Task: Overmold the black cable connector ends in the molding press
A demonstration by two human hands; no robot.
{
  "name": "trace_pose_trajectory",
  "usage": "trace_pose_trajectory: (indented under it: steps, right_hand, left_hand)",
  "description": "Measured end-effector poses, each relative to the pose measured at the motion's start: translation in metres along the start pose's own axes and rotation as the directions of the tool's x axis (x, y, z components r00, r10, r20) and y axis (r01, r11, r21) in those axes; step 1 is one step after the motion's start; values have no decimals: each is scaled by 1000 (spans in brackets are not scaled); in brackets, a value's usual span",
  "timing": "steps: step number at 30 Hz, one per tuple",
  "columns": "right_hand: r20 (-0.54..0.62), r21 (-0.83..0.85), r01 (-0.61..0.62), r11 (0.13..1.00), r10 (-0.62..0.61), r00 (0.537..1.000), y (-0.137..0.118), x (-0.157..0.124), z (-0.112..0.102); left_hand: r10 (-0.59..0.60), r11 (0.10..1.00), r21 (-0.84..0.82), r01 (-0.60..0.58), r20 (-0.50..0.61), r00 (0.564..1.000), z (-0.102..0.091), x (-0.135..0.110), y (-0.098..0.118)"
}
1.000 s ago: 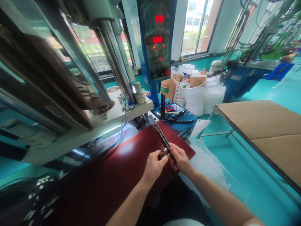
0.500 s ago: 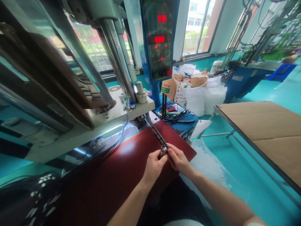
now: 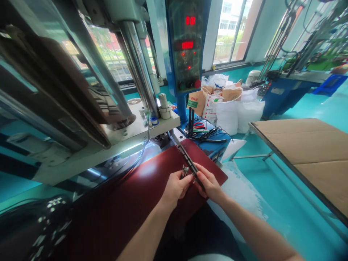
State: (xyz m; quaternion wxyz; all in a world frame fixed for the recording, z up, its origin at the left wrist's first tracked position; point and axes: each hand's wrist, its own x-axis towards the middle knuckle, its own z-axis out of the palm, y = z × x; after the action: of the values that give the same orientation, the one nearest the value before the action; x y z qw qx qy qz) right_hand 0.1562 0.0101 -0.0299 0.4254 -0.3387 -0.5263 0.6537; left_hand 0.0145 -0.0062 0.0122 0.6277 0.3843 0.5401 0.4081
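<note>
Two hands (image 3: pixel 175 186) (image 3: pixel 211 183) hold parts (image 3: pixel 185 170) (image 3: pixel 187 157) near the board's edge (image 3: pixel 218 172); leftward seems roomier.

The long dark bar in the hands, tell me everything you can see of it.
The long dark bar is straight and narrow, with a row of pale rectangular marks, perhaps slots, along its length. It looks like metal, its far end paler and shiny. It slants away over the maroon board; whether it touches it is unclear. The right hand grips its near end. The left hand, holding small metal pieces, is close beside it; contact is unclear.
</note>
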Motion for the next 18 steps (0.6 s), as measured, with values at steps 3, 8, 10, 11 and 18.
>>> trace_pose_trajectory:
  steps: [3, 8, 10, 11, 18]
  right_hand:
    - [23, -6, -18, 1000, 19, 1000, -1, 1, 0]
    - [-12, -32, -45, 998, 45, 999, -8, 0, 8]
    - [-11, -27, -52, 998, 52, 999, -10, 0, 10]
    - [-4, -20, -48, 999, 48, 999, -11, 0, 10]
    - [-49, 48, -58, 997, 60, 997, -2, 1, 4]
  left_hand:
    - [53, 998, -14, -54, -61, 997, 1, 2, -5]
    - [231, 972, 80, -220, -173, 957, 0, 6, -16]
    - [234, 969, 117, -218, -148, 961, -1, 4, -15]
    - [217, 971, 126, -201, -125, 968, -2, 3, -14]
    - [261, 960, 172, -222, -258, 930, -14, 2, -5]
